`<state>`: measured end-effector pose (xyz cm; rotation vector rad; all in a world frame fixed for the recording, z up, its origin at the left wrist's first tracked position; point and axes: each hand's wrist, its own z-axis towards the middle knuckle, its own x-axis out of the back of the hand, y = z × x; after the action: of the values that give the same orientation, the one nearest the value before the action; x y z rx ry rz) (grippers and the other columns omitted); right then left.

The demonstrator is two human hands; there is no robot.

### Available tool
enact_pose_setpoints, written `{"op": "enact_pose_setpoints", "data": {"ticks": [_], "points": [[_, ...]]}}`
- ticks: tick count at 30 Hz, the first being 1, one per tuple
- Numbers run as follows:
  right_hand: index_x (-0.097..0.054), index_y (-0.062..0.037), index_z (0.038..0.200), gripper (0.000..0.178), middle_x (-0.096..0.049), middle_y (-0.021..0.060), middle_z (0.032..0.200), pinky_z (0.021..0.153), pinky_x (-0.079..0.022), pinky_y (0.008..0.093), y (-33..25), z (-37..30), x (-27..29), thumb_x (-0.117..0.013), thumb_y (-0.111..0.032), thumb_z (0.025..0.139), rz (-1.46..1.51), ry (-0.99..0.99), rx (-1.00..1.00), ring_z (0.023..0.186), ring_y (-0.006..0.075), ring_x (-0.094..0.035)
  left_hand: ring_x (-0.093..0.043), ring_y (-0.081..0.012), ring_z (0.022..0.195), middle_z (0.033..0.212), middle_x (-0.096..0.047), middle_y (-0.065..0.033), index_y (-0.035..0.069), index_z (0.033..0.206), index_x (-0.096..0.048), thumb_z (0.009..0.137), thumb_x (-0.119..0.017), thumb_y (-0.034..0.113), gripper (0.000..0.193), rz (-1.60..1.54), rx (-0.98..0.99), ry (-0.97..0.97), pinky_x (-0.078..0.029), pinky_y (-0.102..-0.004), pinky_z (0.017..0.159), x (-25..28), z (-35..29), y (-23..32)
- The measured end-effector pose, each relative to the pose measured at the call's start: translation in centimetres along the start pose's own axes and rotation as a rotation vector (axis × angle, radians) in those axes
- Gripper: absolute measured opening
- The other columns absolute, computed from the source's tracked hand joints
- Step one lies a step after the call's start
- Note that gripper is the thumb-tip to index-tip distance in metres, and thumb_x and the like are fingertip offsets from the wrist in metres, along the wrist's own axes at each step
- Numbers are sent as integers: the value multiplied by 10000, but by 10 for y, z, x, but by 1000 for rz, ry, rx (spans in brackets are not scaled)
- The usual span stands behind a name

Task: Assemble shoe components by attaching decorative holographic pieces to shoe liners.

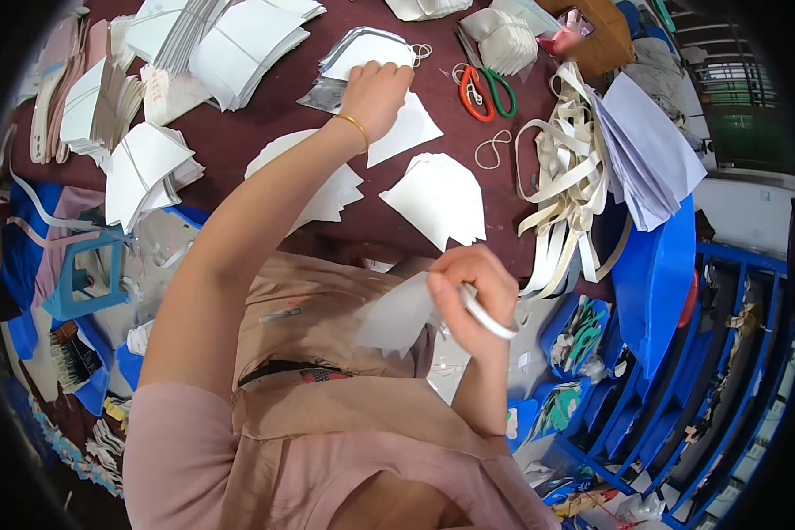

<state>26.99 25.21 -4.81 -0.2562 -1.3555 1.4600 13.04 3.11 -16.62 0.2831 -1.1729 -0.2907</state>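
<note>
My left hand (378,95), a gold bangle on its wrist, reaches to a stack of white cut pieces (362,49) on the dark red table cover. Its fingers are bent and close together, their tips on the top piece. Above my lap, my right hand (477,291) is closed on a thin white cut piece (397,316), blurred at its lower edge. A white bangle (488,320) circles that wrist. Between my hands and along the table edge lie a fanned white pile (437,196), another white pile (327,190) partly under my left forearm, and a white piece (406,132).
Scissors with orange and green handles (488,93) lie beyond, near a loose string loop (493,150). Cream straps (565,177) hang over the right edge beside bluish-white sheets (649,150). Tied white stacks (247,49) fill the back left. A blue rack (680,389) stands at right.
</note>
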Motion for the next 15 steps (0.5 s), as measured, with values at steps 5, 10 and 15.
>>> {"op": "enact_pose_setpoints", "data": {"ticks": [5,10,15], "points": [[-544,-5,756,139,-597,97,784,584,-454,268,10,7,-8,-678,23,782,-20,51,-169,657,174,-572,-562,-298,941,952,-597,-60,79,1004,-598,820,-665,188,224,-55,175,-79,-402,-429,829,-1,-2,2],[-547,-10,750,139,-614,68,805,548,-415,229,17,12,-17,-676,11,795,4,40,-88,629,98,-530,-581,-329,934,981,-586,-107,65,1007,-610,802,-695,248,288,68,257,-82,-425,-436,831,9,-7,12],[-577,-8,789,114,-614,76,835,586,-433,237,19,18,-18,-691,-1,780,-39,12,-102,659,118,-548,-570,-287,853,932,-580,-114,33,924,-588,816,-681,163,193,-429,56,97,-452,-379,786,3,-16,2]]}}
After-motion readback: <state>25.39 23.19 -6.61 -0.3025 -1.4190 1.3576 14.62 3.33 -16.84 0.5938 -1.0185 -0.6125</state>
